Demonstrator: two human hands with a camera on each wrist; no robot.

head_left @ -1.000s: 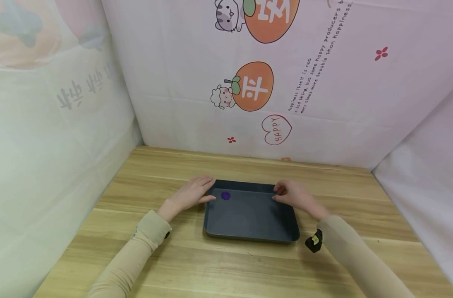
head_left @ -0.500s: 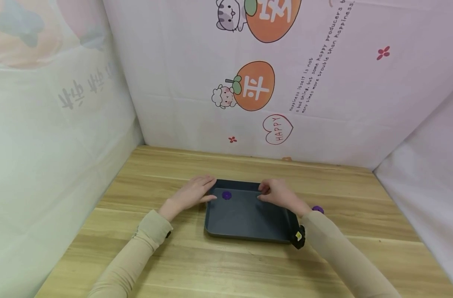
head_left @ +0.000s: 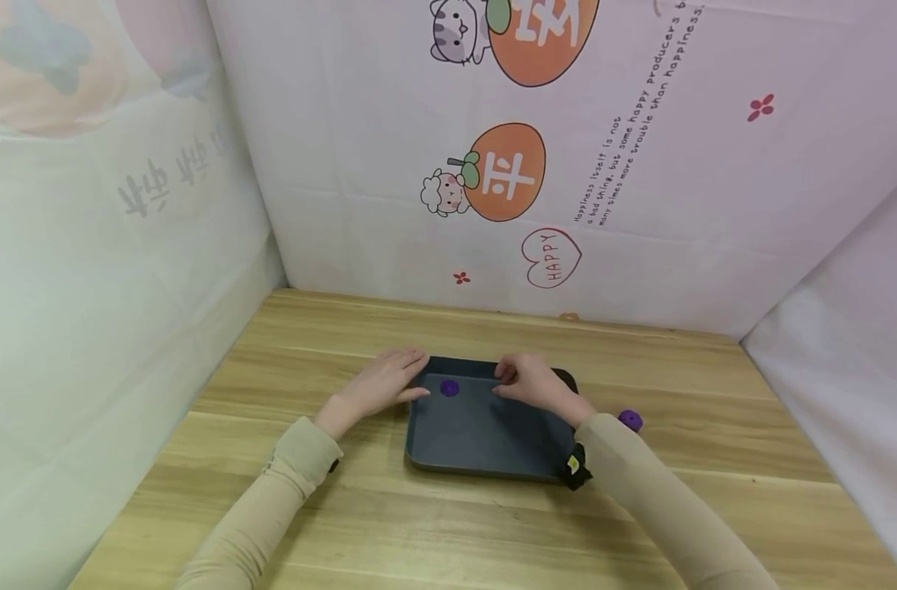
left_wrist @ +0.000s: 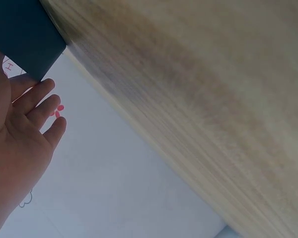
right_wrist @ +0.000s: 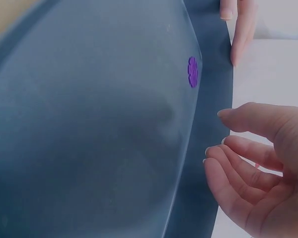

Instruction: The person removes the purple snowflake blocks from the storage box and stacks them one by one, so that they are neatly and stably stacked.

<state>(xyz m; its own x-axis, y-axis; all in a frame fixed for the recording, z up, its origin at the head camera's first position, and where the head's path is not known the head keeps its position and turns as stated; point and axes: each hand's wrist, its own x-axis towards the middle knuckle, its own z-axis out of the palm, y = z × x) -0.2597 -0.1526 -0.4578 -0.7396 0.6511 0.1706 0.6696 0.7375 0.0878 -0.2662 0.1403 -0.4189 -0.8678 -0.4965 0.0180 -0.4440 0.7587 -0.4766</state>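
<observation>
A dark grey-blue rectangular tray (head_left: 485, 434) lies on the wooden table. My left hand (head_left: 382, 381) holds its far left corner, with the thumb over the rim and the fingers along the outside; in the left wrist view, the left hand's fingers (left_wrist: 37, 101) reach the tray's corner. Inside the tray near that corner sits a small purple flower-shaped piece (head_left: 450, 388). My right hand (head_left: 532, 383) hovers over the far side of the tray. The right wrist view shows its fingers (right_wrist: 228, 183) loosely bent, thumb apart and nothing between them.
Another purple piece (head_left: 630, 420) lies on the table (head_left: 699, 459) to the right of the tray, beside the right sleeve. A white printed cloth (head_left: 360, 164) rises along the table's back edge, with more white cloth at both sides.
My right hand has moved left from the tray's far right corner towards its middle. The purple piece on the table has come into view beside the forearm. My left hand keeps its place.
</observation>
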